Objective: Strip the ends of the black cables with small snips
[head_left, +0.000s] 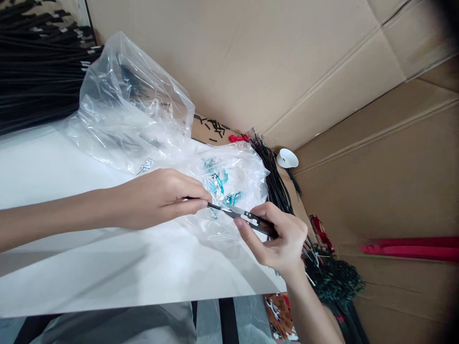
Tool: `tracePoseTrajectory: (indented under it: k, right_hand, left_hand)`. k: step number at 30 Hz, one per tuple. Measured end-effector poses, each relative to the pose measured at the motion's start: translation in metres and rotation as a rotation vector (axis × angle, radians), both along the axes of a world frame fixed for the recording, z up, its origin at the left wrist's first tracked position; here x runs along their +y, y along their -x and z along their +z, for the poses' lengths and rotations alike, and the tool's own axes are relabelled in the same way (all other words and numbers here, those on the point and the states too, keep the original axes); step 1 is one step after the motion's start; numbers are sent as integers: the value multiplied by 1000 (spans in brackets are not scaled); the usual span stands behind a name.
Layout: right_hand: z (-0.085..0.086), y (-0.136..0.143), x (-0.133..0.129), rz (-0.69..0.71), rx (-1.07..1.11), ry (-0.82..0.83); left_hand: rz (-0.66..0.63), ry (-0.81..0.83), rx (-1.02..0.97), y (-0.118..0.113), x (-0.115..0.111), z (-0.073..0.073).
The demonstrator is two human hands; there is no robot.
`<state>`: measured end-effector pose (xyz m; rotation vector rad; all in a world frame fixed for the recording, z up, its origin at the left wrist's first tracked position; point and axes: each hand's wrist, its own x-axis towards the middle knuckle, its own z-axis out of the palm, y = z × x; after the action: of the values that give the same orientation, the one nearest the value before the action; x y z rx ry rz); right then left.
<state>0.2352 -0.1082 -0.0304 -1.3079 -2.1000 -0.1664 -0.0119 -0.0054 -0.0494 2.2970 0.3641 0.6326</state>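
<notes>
My left hand (163, 198) pinches a thin black cable (214, 206) between thumb and fingers. In my right hand (279, 234) is a pair of small black snips (251, 219), its blades pointing left at the cable's end. The blade tips meet or nearly meet the cable; whether they touch it is too small to tell. Beneath both tools lies a clear plastic bag (251, 177) with small shiny blue-green pieces (219, 183) in or on it.
A large clear bag (132, 110) and a thick pile of black cables (39, 76) lie at the left back. More black cables (274, 179), a white cup-like item (287, 158) and cardboard walls (251, 57) are beyond the white table (143, 272).
</notes>
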Motion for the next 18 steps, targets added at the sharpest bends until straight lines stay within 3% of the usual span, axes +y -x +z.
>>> tracePoseTrajectory:
  k: [18]
  right_hand:
    - [-2,0,1,-9,-25,-34]
  left_hand:
    - [3,13,22,1,-1,1]
